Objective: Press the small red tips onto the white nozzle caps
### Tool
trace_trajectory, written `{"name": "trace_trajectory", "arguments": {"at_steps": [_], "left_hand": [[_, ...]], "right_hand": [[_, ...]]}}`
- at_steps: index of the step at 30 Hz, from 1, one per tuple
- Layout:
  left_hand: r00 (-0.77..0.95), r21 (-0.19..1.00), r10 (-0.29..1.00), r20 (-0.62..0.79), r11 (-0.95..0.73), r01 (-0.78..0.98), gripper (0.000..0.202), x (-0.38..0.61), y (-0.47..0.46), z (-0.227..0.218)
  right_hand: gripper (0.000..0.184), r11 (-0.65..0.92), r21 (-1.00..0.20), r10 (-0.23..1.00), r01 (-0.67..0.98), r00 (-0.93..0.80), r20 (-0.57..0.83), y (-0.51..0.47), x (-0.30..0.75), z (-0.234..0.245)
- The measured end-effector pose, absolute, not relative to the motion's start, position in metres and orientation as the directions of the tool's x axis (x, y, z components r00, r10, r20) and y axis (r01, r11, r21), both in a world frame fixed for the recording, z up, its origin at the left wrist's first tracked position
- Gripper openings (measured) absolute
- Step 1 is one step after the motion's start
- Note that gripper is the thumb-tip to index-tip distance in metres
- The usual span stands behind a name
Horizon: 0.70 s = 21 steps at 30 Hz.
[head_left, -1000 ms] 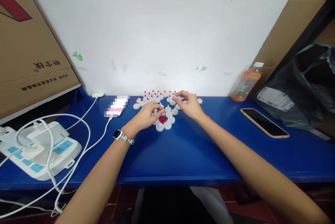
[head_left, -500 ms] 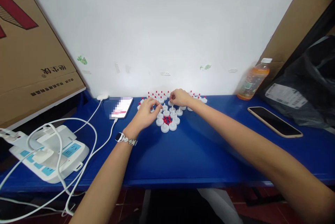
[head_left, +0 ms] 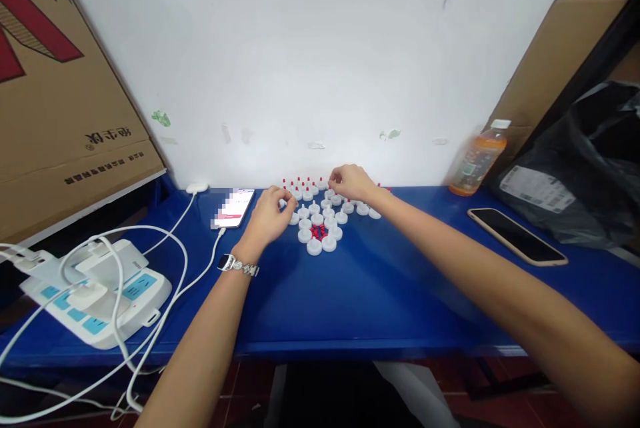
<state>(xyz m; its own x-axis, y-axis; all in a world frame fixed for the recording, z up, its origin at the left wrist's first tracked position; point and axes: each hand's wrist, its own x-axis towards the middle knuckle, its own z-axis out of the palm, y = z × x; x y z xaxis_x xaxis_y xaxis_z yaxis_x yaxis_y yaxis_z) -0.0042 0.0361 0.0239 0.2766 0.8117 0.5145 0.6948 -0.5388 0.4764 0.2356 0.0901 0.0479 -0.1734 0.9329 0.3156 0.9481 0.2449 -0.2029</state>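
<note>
Many white caps with pointed nozzles [head_left: 317, 219] stand bunched on the blue table. Several at the back carry small red tips [head_left: 307, 189]; those nearer me have bare white nozzles. In front, a ring of white caps surrounds a small pile of loose red tips [head_left: 319, 233]. My right hand [head_left: 350, 183] is at the back of the group, thumb and fingers pinched right above a white cap; whatever lies between the fingertips is too small to name. At the group's left edge, my left hand [head_left: 270, 215] has curled fingers with thumb and forefinger close together, their contents unclear.
A phone on a cable [head_left: 234, 208] lies left of the caps. Near it is a white power strip [head_left: 107, 308] with looping cords. To the right are a dark-screened phone [head_left: 517, 236], an orange drink bottle [head_left: 479, 160] and a black plastic bag [head_left: 565, 168]. A white wall [head_left: 315, 68] backs the table.
My left hand has drawn back a little to the left from the bare caps. My right hand's pinch has shifted slightly up and back. The view has tilted a little.
</note>
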Motion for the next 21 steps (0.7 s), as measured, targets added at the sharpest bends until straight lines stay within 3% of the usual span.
{"name": "trace_trajectory", "arguments": {"at_steps": [6, 10, 14, 18, 21], "left_hand": [[0.304, 0.491, 0.835, 0.459, -0.523, 0.696, 0.026, -0.003, 0.037, 0.021], [0.316, 0.492, 0.823, 0.473, -0.544, 0.68, 0.026, -0.001, 0.036, 0.021], [0.322, 0.516, 0.803, 0.501, -0.576, 0.634, 0.026, 0.003, 0.031, 0.025], [0.327, 0.569, 0.789, 0.52, -0.605, 0.556, 0.029, 0.012, 0.025, 0.029], [0.367, 0.565, 0.765, 0.53, -0.641, 0.52, 0.029, 0.019, 0.022, 0.027]], "right_hand": [[0.015, 0.192, -0.183, 0.97, 0.964, -0.158, 0.184, 0.098, 0.242, 0.034], [0.017, 0.191, -0.236, 0.955, 0.953, -0.124, 0.27, 0.094, 0.249, 0.034], [0.018, 0.322, -0.501, 0.817, 0.803, 0.031, 0.576, 0.075, 0.259, 0.039], [0.02, 0.414, -0.809, 0.858, 0.416, 0.117, 0.499, 0.047, 0.255, 0.028], [0.026, 0.429, -0.847, 0.883, 0.314, 0.053, 0.466, 0.027, 0.239, 0.016]]}}
